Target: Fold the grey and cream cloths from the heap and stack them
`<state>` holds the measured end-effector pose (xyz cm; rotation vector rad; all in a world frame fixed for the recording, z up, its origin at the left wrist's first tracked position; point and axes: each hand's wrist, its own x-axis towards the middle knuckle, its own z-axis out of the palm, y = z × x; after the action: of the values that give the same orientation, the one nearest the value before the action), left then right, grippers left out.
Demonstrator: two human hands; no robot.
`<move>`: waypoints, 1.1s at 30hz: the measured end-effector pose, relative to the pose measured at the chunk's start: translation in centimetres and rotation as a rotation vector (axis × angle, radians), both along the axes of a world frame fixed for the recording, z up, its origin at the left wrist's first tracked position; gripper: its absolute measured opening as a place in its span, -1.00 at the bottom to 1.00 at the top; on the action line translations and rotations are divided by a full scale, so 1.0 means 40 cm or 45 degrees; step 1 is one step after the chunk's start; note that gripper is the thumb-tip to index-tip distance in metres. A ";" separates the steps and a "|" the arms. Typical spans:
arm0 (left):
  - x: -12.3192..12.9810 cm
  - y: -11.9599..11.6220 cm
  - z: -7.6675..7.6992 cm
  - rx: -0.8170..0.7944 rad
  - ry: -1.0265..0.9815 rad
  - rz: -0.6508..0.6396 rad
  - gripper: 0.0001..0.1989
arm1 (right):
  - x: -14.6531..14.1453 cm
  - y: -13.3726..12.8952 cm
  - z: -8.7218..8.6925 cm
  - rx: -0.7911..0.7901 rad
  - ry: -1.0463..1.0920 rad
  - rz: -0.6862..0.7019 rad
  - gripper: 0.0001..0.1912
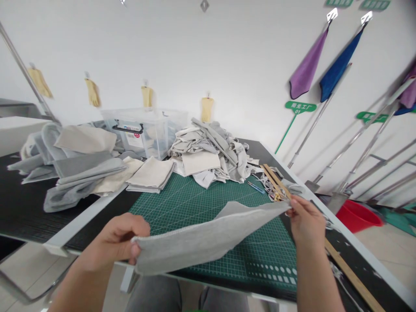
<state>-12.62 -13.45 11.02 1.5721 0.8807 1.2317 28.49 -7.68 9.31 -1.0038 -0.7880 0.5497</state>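
A light grey cloth (201, 238) is stretched between my two hands above a green cutting mat (152, 203). My left hand (120, 236) pinches one corner of it near the table's front edge. The opposite end is gripped by my right hand (305, 216), higher and further right. Its upper edge runs taut between the hands while the lower part hangs loose. Beyond it, a folded stack of cream cloths (151, 173) lies on the mat's back left. A heap of grey fabric pieces (224, 149) rises behind the mat.
At left is a pile of grey cloths (81, 169). A clear plastic bin (156, 138) stands behind. Blue thread snips (256, 187), loose scraps and a wooden ruler (351, 277) lie on the right. A red bucket (359, 215) and long-handled tools stand by the wall.
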 end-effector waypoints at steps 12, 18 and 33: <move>0.243 0.016 -0.160 -0.768 -0.684 0.505 -0.50 | -0.154 0.272 0.024 -0.198 -0.846 0.333 -0.52; 0.264 0.000 -0.221 -0.761 -0.477 0.441 -0.52 | -0.256 -0.041 -0.109 -0.262 -1.191 0.591 -0.73; 0.263 0.020 -0.205 0.420 0.769 0.630 -0.84 | -0.366 -0.287 -0.352 -0.604 -1.740 0.446 -0.34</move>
<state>-2.12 -12.66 2.83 2.1286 1.5873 1.2974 13.86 -19.17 -4.77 -1.6939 -2.1365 0.2780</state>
